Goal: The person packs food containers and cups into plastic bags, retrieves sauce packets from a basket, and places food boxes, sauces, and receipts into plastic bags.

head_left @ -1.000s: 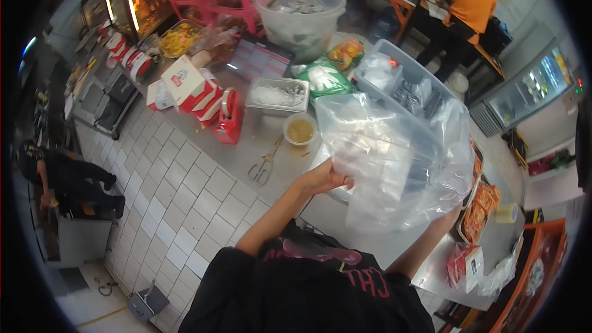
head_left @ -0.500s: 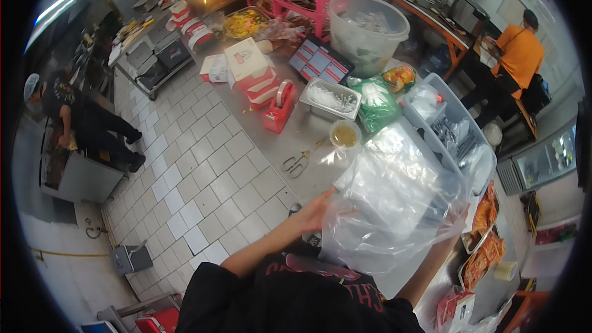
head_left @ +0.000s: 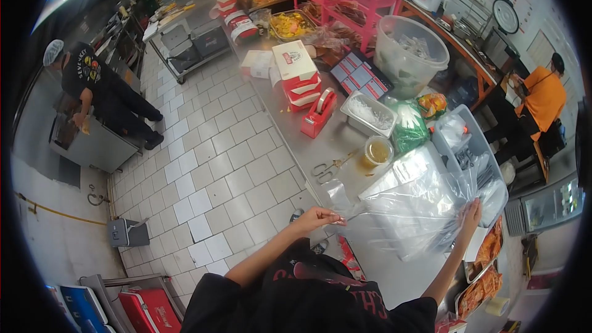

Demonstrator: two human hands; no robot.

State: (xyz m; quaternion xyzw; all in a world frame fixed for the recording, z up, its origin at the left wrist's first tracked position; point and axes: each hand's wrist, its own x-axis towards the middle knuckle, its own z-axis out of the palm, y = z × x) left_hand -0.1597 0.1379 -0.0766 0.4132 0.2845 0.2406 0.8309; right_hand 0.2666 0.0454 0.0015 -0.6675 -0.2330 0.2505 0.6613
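Observation:
A clear plastic bag (head_left: 407, 213) is stretched sideways between my two hands above the steel table. My left hand (head_left: 317, 219) pinches one end of it near the table's front edge. At the other end, my right hand (head_left: 472, 213) has its fingers closed on gathered plastic beside the grey bin. Beneath the bag lies a flat stack of clear plastic (head_left: 404, 169), partly seen through it. Behind the stack is a tub of yellowish liquid (head_left: 376, 153), with scissors (head_left: 323, 173) to its left.
A red tape dispenser (head_left: 319, 114), a steel tray of white items (head_left: 369, 113) and a green packet (head_left: 408, 126) stand farther back. The grey bin (head_left: 459, 120) and trays of orange-red food (head_left: 480, 293) are at right. Two people work apart from me.
My hands have moved farther apart, pulling the bag from a loose, puffed shape into a taut, gathered one. The view has also shifted, and the surroundings sit farther right.

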